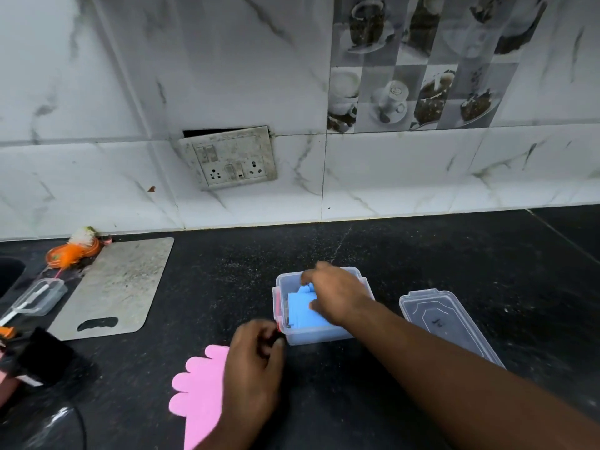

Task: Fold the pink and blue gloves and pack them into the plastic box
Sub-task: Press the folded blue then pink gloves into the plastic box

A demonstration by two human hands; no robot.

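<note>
A clear plastic box (281, 323) stands on the black counter at centre. Inside it lies the folded blue glove (302, 311). My right hand (337, 293) reaches into the box from the right and presses its fingers on the blue glove. My left hand (255, 362) rests at the box's near left corner, thumb and fingers touching the rim by a red latch. The pink glove (199, 391) lies flat and unfolded on the counter to the left of my left hand, partly hidden under my wrist.
The box's clear lid (444, 319) lies to the right of the box. A grey cutting board (120, 287) lies at the left, with a small clear container (42, 297) and an orange scrubber (73, 251) beyond it. Dark objects sit at the lower left edge.
</note>
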